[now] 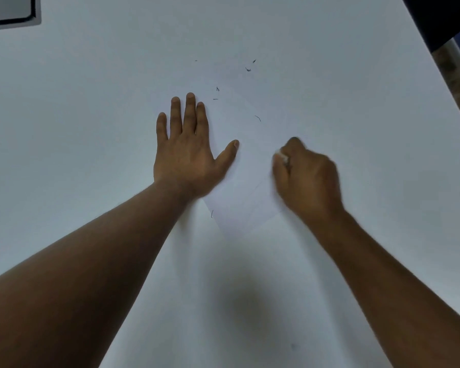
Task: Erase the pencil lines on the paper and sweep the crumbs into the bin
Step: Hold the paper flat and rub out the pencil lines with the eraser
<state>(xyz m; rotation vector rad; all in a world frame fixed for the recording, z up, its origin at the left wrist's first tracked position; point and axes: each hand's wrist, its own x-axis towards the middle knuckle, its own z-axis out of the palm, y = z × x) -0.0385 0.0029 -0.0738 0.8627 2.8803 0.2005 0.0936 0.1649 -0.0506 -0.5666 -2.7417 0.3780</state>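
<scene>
The left hand [187, 152] presses flat with straight fingers on the paper [246, 179] mid-table [91, 102], the right hand [307, 172] curls round a white eraser [283, 158] there, dark crumbs [248, 69] scattered toward the far edge.

The place looked like an office or study room: a broad, plain white table [329, 75], a grey framed panel [8, 9] set into its far corner.
</scene>
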